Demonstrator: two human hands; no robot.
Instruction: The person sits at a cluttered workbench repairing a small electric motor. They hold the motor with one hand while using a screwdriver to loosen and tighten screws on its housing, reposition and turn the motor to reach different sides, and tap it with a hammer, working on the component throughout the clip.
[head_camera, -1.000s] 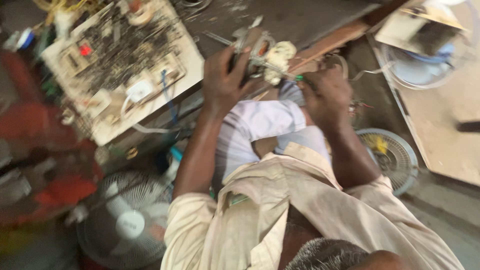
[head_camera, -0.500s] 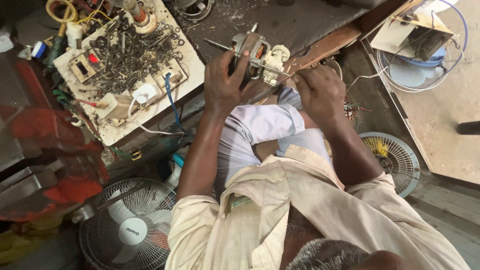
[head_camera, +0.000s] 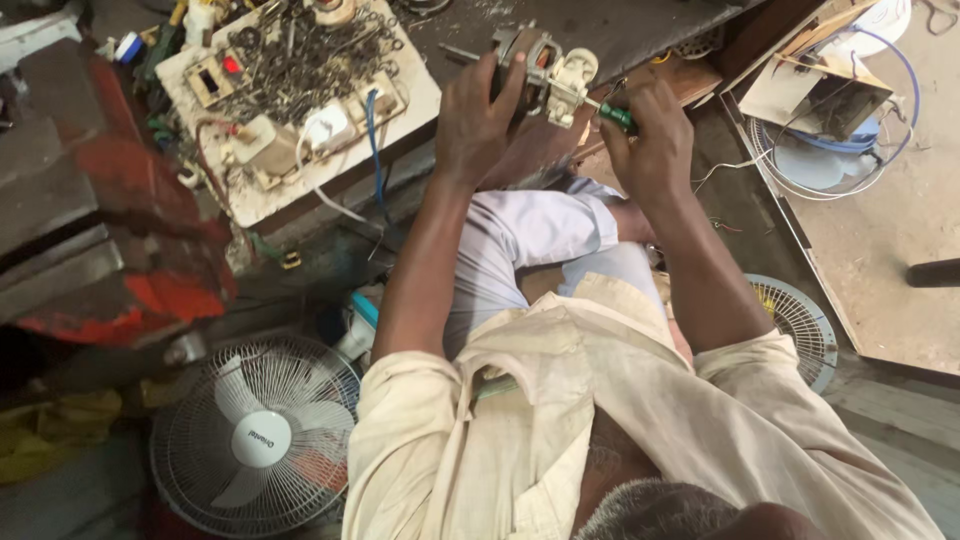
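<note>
My left hand (head_camera: 478, 112) grips a small fan motor (head_camera: 545, 62) with a metal frame and a cream plastic end, held over my knees at the bench edge. The motor's thin shaft sticks out to the left. My right hand (head_camera: 652, 140) is closed around a green-handled screwdriver (head_camera: 618, 117), whose tip is against the motor's right side. Both forearms reach forward from my cream shirt.
A white board (head_camera: 255, 195) with sockets, a switch, wires and several loose screws lies at upper left. A red metal block (head_camera: 130, 220) sits left. A table fan (head_camera: 262, 435) lies on the floor at lower left, a fan guard (head_camera: 805, 320) at right, more fan parts (head_camera: 825, 110) at upper right.
The view has moved down and left and sharpened. My right hand has risen to the motor with the screwdriver. My left hand keeps its hold on the motor.
</note>
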